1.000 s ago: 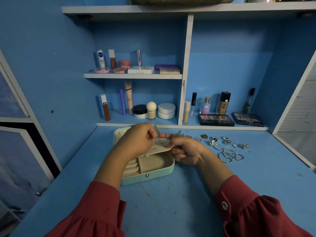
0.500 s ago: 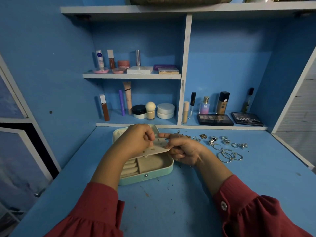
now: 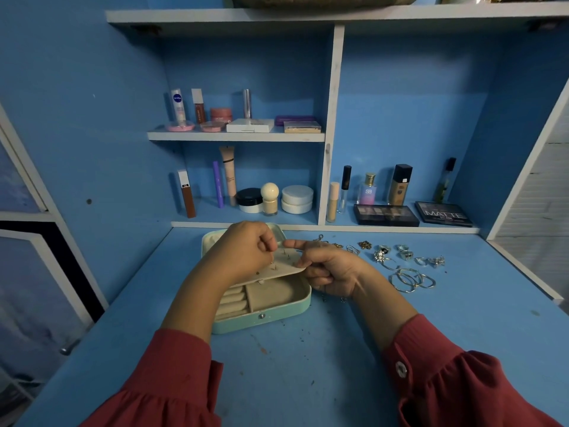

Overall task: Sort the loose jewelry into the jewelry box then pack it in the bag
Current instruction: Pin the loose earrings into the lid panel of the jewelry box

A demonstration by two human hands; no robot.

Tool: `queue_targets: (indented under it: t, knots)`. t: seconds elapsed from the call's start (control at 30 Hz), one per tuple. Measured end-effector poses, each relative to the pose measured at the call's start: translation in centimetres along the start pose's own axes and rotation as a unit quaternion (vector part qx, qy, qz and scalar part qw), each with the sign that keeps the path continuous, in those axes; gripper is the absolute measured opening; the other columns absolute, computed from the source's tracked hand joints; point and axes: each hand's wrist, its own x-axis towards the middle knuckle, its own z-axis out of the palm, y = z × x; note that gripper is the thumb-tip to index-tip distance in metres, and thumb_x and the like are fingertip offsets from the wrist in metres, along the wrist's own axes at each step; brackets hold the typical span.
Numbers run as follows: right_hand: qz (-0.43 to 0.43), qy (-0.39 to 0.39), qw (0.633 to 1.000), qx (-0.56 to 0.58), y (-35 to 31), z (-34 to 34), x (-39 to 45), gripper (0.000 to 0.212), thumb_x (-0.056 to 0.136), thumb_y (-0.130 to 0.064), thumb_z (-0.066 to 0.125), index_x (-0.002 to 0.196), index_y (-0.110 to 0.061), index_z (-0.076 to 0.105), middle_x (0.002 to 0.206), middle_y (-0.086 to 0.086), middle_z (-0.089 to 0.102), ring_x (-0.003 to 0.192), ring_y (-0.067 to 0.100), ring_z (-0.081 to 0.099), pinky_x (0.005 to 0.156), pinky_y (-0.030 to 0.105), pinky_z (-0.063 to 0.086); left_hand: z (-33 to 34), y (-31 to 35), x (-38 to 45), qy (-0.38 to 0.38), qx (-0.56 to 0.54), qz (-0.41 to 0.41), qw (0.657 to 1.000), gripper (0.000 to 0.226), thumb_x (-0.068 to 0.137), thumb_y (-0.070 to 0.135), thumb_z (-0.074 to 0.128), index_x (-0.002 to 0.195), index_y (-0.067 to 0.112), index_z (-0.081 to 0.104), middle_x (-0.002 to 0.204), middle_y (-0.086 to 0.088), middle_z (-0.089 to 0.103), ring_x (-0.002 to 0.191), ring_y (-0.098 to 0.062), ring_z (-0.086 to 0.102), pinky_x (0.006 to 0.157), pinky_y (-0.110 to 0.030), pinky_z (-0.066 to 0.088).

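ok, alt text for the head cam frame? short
Over an open mint jewelry box, the right hand holds up a beige earring panel while the left hand pinches a small earring against it. Loose silver rings and hoops lie on the blue desk to the right; cosmetics fill the shelves behind.

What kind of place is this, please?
Probably a dressing or vanity desk at home: blue shelves hold makeup, such as an eyeshadow palette and a perfume bottle, and loose rings lie beside an open jewelry box.
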Motion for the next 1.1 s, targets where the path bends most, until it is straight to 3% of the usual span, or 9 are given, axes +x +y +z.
queue_targets:
  t: [0.13, 0.23, 0.47, 0.63, 0.83, 1.1]
  knots:
    - [-0.001, 0.002, 1.000, -0.008, 0.0, -0.1, 0.1, 0.052, 0.085, 0.015, 0.038, 0.130, -0.012, 0.041, 0.050, -0.006, 0.034, 0.030, 0.000, 0.022, 0.028, 0.011, 0.016, 0.1, 0.1, -0.1, -0.002, 0.012, 0.009, 1.000, 0.021, 0.078, 0.002, 0.066, 0.079, 0.023, 0.063, 0.075, 0.006, 0.060, 0.072, -0.010, 0.058, 0.063, -0.021, 0.045]
    - [-0.002, -0.006, 1.000, -0.011, 0.0, 0.1, 0.0, 0.063, 0.077, 0.013, 0.047, 0.136, -0.009, 0.039, 0.056, -0.002, 0.034, 0.030, 0.001, 0.023, 0.028, 0.012, 0.018, 0.1, 0.3, -0.1, -0.005, 0.033, 0.014, 0.999, 0.025, 0.079, 0.002, 0.065, 0.076, 0.026, 0.058, 0.075, 0.009, 0.056, 0.072, -0.008, 0.055, 0.061, -0.019, 0.042]
    - [-0.010, 0.013, 0.999, -0.030, 0.0, 0.2, -0.2, 0.060, 0.085, 0.017, 0.038, 0.142, -0.003, 0.035, 0.049, -0.004, 0.033, 0.030, 0.001, 0.023, 0.029, 0.012, 0.017, 0.4, 1.2, -0.3, -0.008, 0.123, 0.029, 0.992, 0.022, 0.083, 0.005, 0.060, 0.084, 0.026, 0.053, 0.085, 0.007, 0.055, 0.089, -0.016, 0.055, 0.078, -0.030, 0.047]
    - [-0.012, 0.018, 0.999, -0.043, -0.1, 0.4, -0.3, 0.057, 0.087, 0.017, 0.037, 0.139, -0.005, 0.038, 0.045, -0.006, 0.033, 0.030, 0.001, 0.023, 0.029, 0.012, 0.016, 0.6, 1.7, -0.5, 0.003, 0.192, 0.032, 0.981, 0.019, 0.084, 0.009, 0.058, 0.094, 0.025, 0.053, 0.099, 0.000, 0.059, 0.097, -0.021, 0.054, 0.080, -0.031, 0.043]
    - [-0.009, 0.016, 0.999, -0.036, 0.0, 0.2, -0.2, 0.054, 0.086, 0.016, 0.038, 0.135, -0.008, 0.041, 0.046, -0.006, 0.033, 0.031, 0.001, 0.022, 0.030, 0.012, 0.016, 0.5, 1.4, -0.5, 0.001, 0.161, 0.016, 0.987, 0.017, 0.085, 0.012, 0.061, 0.089, 0.026, 0.051, 0.095, 0.002, 0.058, 0.093, -0.019, 0.054, 0.077, -0.031, 0.044]
    - [-0.009, 0.010, 1.000, -0.028, 0.0, 0.2, -0.1, 0.049, 0.088, 0.015, 0.037, 0.128, -0.012, 0.043, 0.048, -0.006, 0.032, 0.030, 0.001, 0.021, 0.030, 0.012, 0.014, 0.3, 0.3, -0.5, 0.010, 0.142, 0.020, 0.990, 0.010, 0.089, 0.020, 0.059, 0.088, 0.027, 0.066, 0.096, -0.001, 0.061, 0.094, -0.016, 0.056, 0.087, -0.034, 0.048]
